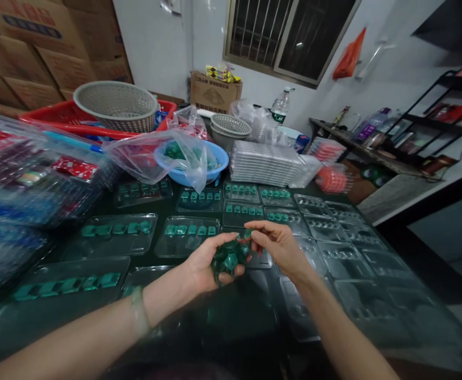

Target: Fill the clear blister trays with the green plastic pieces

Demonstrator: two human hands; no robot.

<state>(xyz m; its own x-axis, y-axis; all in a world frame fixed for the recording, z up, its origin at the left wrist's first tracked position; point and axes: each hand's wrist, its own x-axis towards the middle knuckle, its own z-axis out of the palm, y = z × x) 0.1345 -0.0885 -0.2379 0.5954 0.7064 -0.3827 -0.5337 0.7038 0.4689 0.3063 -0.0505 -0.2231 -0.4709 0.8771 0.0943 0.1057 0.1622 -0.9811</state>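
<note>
My left hand (211, 261) is cupped around several translucent green plastic pieces (231, 259), palm up, with a pale bangle (140, 311) on that wrist. Just beside it, my right hand (272, 243) pinches at the edge of the pile; a small green piece (248, 233) shows at its fingertips. Around my hands lie clear plastic trays. One tray on the left (116, 232) carries a row of green pieces, as does the tray (187, 232) behind my left hand. To the right, a clear tray (336, 253) shows moulded hollows without green pieces.
A blue basin (219, 158) with green pieces and a plastic bag stands at the back. Beside it is a stack of clear trays (262, 163). A grey colander (116, 103) rests on a red basket (45, 116). Blurred stacked packages (37, 184) crowd the left side.
</note>
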